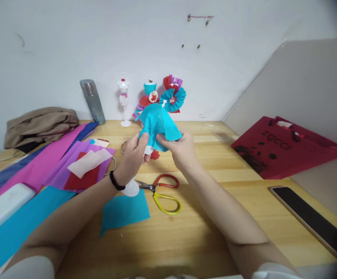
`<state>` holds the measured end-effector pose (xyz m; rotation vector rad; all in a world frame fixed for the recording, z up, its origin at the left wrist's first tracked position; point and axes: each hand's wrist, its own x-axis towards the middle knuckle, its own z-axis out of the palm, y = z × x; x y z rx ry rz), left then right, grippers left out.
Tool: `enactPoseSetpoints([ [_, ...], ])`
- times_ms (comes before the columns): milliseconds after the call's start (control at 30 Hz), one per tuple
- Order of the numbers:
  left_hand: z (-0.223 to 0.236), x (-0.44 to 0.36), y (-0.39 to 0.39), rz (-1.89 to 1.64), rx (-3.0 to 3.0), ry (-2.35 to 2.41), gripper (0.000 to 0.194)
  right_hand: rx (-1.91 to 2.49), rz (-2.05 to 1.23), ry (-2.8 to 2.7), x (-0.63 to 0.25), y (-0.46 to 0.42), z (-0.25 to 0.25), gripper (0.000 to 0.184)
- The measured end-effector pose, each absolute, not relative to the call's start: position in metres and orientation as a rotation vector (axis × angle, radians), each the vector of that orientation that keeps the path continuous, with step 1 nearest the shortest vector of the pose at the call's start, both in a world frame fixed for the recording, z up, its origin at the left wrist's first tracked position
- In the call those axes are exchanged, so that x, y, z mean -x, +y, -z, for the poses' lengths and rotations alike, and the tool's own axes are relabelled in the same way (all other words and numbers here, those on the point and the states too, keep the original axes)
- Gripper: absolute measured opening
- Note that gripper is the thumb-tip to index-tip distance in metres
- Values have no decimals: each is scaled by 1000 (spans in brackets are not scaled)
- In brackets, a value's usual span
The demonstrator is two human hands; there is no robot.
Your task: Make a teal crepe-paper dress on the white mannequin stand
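While the blue paper [156, 124] sits bunched above the table [209, 228], right between both hands and about equally near each, its folds show no clear long axis. Left hand [131, 158] pinches its lower left side, right hand [184, 150] its lower right, both thumbs closed on it; scissors [151, 187] lie nearer the body, white dress form [123, 100] stands behind.

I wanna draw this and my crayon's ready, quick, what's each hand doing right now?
Left hand: closed, pinching one side of the blue piece.
Right hand: closed, thumb pressing on the other side of the same piece.
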<state>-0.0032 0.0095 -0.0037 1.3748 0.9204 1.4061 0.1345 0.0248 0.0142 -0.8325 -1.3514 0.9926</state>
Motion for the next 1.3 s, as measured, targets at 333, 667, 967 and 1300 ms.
enactPoseSetpoints([
  [333, 2, 3, 7, -1417, -1399, 960, 40, 764, -1171, -1290, -133, 28, -10, 38],
  [667, -1, 3, 5, -1452, -1411, 994, 39, 922, -883, -1370, -137, 30, -9, 30],
  [967, 0, 4, 5, -1454, -1460, 1077, 34, 916, -916, -1369, -135, 26, -13, 28],
  [1300, 1, 2, 8, -1480, -1477, 1067, 33, 911, -946, -1347, -135, 25, -13, 32],
])
